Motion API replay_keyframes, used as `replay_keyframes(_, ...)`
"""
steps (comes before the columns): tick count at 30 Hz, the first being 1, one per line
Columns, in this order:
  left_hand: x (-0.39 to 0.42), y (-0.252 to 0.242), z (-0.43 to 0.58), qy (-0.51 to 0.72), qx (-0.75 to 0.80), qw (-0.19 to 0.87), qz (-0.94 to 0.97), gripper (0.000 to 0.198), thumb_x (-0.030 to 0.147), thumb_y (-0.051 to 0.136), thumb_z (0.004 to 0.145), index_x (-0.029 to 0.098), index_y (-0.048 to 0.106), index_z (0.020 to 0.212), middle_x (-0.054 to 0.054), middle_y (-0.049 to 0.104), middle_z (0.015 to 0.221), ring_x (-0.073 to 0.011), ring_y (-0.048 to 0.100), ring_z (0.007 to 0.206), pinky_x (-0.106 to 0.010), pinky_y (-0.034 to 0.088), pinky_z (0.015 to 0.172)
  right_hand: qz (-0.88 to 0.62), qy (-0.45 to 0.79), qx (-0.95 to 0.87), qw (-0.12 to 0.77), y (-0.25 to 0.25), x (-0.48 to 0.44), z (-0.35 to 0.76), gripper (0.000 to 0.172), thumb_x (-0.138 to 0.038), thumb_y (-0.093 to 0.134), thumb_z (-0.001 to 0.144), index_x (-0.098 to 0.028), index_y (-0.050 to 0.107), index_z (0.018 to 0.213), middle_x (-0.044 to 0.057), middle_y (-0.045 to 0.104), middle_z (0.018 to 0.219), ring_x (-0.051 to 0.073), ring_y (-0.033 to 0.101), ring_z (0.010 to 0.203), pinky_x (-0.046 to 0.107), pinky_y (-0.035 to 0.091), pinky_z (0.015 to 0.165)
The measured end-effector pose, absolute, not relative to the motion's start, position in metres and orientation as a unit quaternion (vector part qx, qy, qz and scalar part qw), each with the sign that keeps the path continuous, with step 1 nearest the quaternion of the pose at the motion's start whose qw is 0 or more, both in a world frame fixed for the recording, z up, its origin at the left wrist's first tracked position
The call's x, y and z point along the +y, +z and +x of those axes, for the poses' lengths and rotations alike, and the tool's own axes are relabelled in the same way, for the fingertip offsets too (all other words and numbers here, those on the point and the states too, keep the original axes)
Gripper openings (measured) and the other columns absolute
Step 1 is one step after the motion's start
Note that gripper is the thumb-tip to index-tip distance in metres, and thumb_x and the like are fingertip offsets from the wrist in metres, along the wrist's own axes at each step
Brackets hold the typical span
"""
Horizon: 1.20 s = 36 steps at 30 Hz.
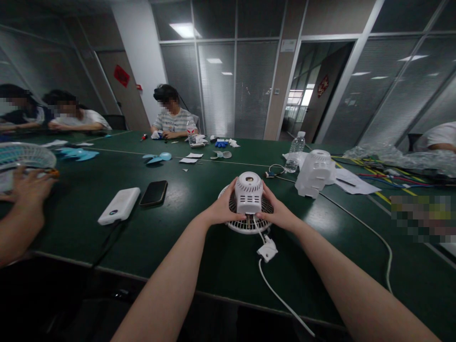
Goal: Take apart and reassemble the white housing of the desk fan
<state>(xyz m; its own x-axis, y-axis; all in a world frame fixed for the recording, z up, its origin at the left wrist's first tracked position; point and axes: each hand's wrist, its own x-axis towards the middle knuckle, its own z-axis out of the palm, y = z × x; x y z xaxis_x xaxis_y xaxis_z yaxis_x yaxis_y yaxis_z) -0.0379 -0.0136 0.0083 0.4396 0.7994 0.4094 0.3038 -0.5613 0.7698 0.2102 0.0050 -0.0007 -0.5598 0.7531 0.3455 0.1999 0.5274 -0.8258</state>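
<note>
Between my two hands is the white motor housing of a small fan, vented around its top and front. Beneath it the round fan grille lies face down on the green table. My left hand wraps the housing's left side, thumb along its lower edge. On the opposite side my right hand grips it the same way. A white cord runs from the housing to a small white switch box on the table, and on toward the table's front edge.
On the green table lie a white power bank, a black phone and blue fan blades. To the right stand a white fan base and a water bottle. At far left a co-worker's hand touches another fan grille.
</note>
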Motion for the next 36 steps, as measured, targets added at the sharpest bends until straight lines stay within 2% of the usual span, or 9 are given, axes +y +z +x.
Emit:
replay_keyframes(8,-0.0125,0.0088,-0.0371,0.405,0.343,0.329,0.781,0.12,0.035,0.083,0.059,0.027,0.006,0.151,-0.014,0.019,0.156,-0.0358,0.019,0.143,-0.057,0.014,0.116,-0.317,0.369,-0.789,0.376,-0.0023,0.0037,0.2088,0.107,-0.04,0.078,0.071,-0.033,0.006,0.151,0.007,0.037,0.151,0.028,0.031,0.141,0.052,0.018,0.118)
replay_keyframes(18,-0.0082,0.0047,-0.0408,0.406,0.337,0.347,0.775,0.118,0.035,0.082,0.061,0.028,0.006,0.151,-0.012,0.018,0.157,-0.0335,0.017,0.145,-0.056,0.013,0.117,-0.335,0.359,-0.793,0.36,0.0052,-0.0021,0.2077,0.106,-0.044,0.076,0.072,-0.035,0.005,0.151,0.006,0.036,0.152,0.031,0.03,0.141,0.056,0.016,0.117)
replay_keyframes(27,-0.0098,0.0057,-0.0418,0.398,0.332,0.362,0.775,0.118,0.04,0.079,0.063,0.026,0.002,0.151,-0.011,0.018,0.158,-0.0326,0.019,0.144,-0.052,0.018,0.117,-0.319,0.372,-0.793,0.362,0.0019,-0.0018,0.2062,0.106,-0.043,0.074,0.074,-0.035,0.002,0.151,0.005,0.033,0.153,0.029,0.024,0.144,0.056,0.012,0.118)
replay_keyframes(36,-0.0119,0.0083,-0.0415,0.405,0.338,0.38,0.76,0.117,0.037,0.081,0.061,0.028,0.006,0.151,-0.012,0.025,0.155,-0.0337,0.024,0.142,-0.054,0.019,0.116,-0.32,0.363,-0.792,0.372,0.0008,-0.0027,0.2056,0.104,-0.044,0.075,0.072,-0.034,0.007,0.151,0.004,0.025,0.157,0.032,0.018,0.145,0.056,0.01,0.118)
